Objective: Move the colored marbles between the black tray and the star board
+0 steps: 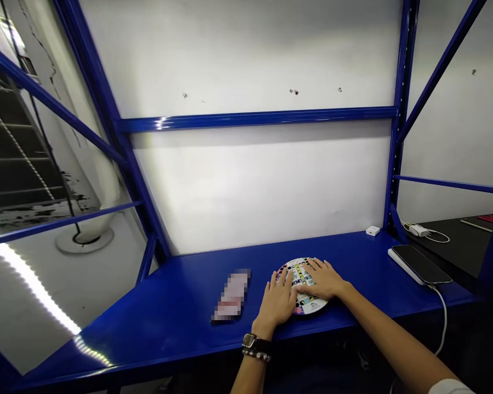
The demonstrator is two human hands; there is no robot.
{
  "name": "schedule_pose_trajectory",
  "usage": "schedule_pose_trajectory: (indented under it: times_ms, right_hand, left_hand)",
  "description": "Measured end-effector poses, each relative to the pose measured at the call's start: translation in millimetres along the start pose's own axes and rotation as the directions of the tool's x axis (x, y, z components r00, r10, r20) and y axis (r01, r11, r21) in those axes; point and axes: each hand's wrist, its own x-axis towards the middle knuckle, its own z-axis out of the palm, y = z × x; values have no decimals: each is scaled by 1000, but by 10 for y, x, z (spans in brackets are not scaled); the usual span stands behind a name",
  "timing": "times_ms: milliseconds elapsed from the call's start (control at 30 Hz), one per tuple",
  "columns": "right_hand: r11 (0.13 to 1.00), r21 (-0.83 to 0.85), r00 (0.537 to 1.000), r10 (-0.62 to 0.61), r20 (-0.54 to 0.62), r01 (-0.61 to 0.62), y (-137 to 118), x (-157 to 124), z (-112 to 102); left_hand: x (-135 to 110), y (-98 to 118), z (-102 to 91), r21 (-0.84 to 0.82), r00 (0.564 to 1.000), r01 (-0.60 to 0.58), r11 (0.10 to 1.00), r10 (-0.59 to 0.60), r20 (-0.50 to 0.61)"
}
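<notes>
A round, flat board [313, 304] with a white ground and a colourful printed pattern of dots and figures lies on the blue shelf top, close to its front edge. My left hand [278, 298] rests palm down on the board's left side, fingers spread. A dark watch [249, 341] and a beaded bracelet [256, 355] circle that wrist. Over the board's right side lies my right hand [322, 280], also flat with fingers apart. The two thumbs come close together near the middle. Both hands cover much of the print.
Left of the board lies a flat, pixelated rectangular object [231, 295]. A dark-screened phone [421, 264] rests on a white slab with a cable [444, 323]. A small white charger block [372, 231] stands at the back right. Blue metal posts and a crossbar [258, 118] frame the shelf [156, 317].
</notes>
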Motion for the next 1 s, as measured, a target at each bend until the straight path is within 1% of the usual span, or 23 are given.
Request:
schedule_pose_trajectory:
  times_ms: [67, 133, 200, 267, 333, 433, 633, 800, 1000]
  right_hand:
    - [999, 22, 998, 33, -49, -32, -4, -3, 0]
    - [991, 52, 986, 128, -111, -123, 4, -11, 6]
    - [968, 77, 955, 247, -165, -238, 29, -29, 17]
    - [949, 89, 926, 315, -207, -303, 65, -55, 33]
    - [949, 108, 916, 315, -248, -297, 101, -82, 54]
    - [946, 183, 908, 310, -281, -266, 143, -98, 81]
    - [907, 317, 884, 370, -285, -277, 203, -60, 81]
    - [911, 311, 870, 371, -325, -272, 242, -37, 114]
    - [900, 336, 858, 389, -336, -276, 285, -18, 156]
  left_hand:
    - [-91, 21, 58, -17, 999, -3, 1000, 2, -50]
    - [-161, 37, 96, -28, 996, 5, 1000, -8, -92]
    - [-205, 56, 104, -37, 991, 69, 997, -73, -111]
    - [-226, 77, 86, -47, 978, 173, 984, -177, -108]
    - [-232, 93, 58, -58, 960, 254, 965, -259, -104]
    - [-232, 96, 32, -74, 949, 290, 954, -297, -106]
    - [-244, 82, 5, -142, 944, 242, 960, -266, -193]
    - [-258, 105, -68, -187, 948, 205, 961, -242, -208]
    - [-274, 118, -170, -313, 935, 213, 926, -286, -210]
